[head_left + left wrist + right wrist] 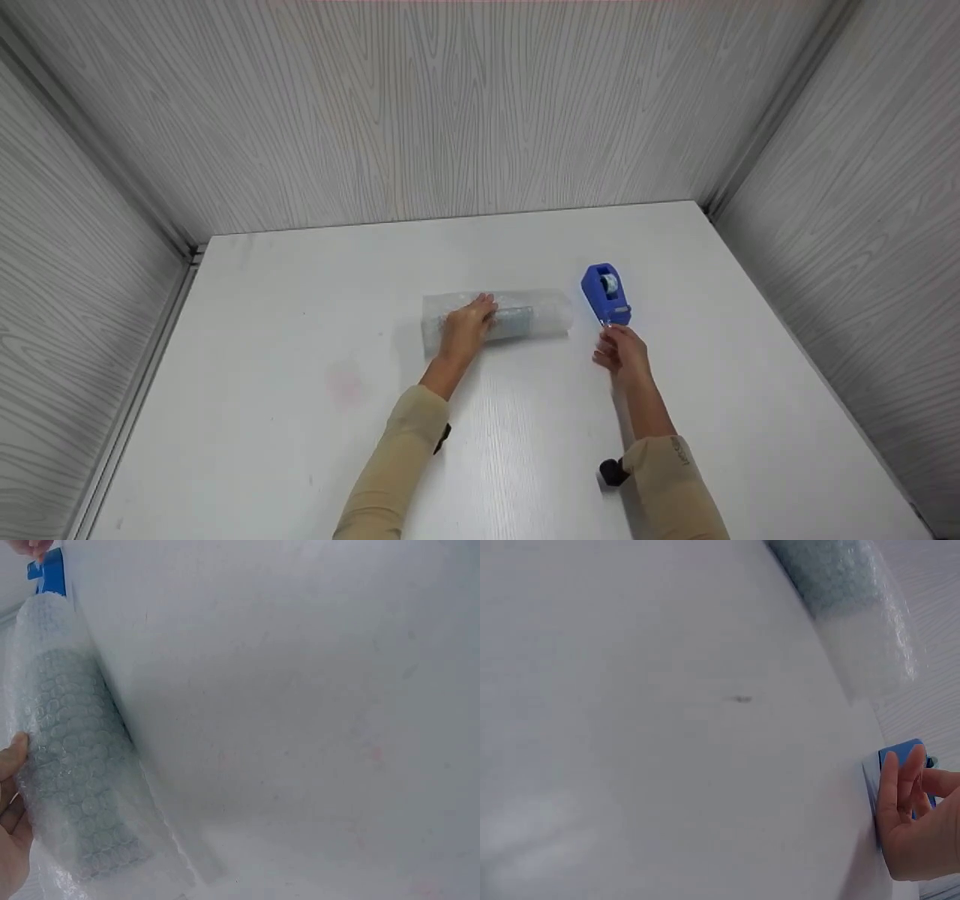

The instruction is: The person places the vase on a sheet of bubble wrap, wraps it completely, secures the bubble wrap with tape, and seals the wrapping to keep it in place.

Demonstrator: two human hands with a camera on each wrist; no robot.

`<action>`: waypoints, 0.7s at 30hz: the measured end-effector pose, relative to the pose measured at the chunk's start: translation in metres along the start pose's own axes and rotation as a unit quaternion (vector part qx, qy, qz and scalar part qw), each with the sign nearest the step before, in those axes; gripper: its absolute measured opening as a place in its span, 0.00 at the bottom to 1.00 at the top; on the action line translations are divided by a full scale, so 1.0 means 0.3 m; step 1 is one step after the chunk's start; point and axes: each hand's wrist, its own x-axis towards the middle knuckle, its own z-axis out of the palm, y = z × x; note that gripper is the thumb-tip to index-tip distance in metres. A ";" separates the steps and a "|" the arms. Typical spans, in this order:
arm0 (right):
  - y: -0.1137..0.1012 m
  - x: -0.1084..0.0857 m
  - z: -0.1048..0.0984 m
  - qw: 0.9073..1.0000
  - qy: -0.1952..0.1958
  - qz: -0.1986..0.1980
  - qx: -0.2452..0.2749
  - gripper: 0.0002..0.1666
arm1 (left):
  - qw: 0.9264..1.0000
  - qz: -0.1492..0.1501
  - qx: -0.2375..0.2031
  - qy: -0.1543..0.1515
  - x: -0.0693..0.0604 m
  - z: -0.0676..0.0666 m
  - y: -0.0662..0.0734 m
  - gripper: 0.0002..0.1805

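Observation:
A bubble-wrapped bundle (514, 322) lies on the white table, with a bluish-green object showing through the clear wrap. My left hand (466, 326) holds it near its left half; in the left wrist view the fingers (10, 757) bear on its side. To the right of the bundle stands a blue tape dispenser (600, 289) with a roll of clear tape in it. At the dispenser's front end, my right hand (624, 351) pinches the tape end between thumb and finger. The right wrist view shows this hand (922, 829) partly covering the dispenser (900, 750).
Light wood-grain panels (450, 112) enclose the table (262, 375) at the back and both sides. A loose flap of wrap (172, 847) extends beyond the wrapped object. Faint pinkish and dark marks dot the tabletop.

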 end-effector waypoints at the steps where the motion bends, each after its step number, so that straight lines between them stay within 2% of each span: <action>1: 0.002 -0.009 0.010 1.000 -0.003 -0.012 -0.019 0.14 | 1.000 0.000 0.000 -0.002 0.000 -0.001 0.000 0.11; 6: -0.004 -0.062 0.084 0.991 -0.035 -0.086 -0.096 0.19 | 1.000 0.004 0.005 -0.002 0.002 -0.003 -0.001 0.12; 11: -0.011 -0.115 0.185 0.981 -0.090 -0.143 -0.095 0.17 | 1.000 0.008 0.006 -0.002 0.001 -0.003 -0.003 0.12; 15: -0.015 -0.144 0.270 0.972 -0.114 -0.180 -0.103 0.16 | 1.000 0.013 0.012 0.000 0.000 0.001 -0.008 0.12; 19: -0.013 -0.148 0.341 0.964 -0.129 -0.201 -0.118 0.27 | 1.000 0.010 0.010 0.002 -0.001 0.004 -0.009 0.12; 21: -0.008 -0.146 0.370 0.963 -0.130 -0.202 -0.123 0.35 | 1.000 0.005 0.006 -0.001 -0.001 0.003 -0.007 0.12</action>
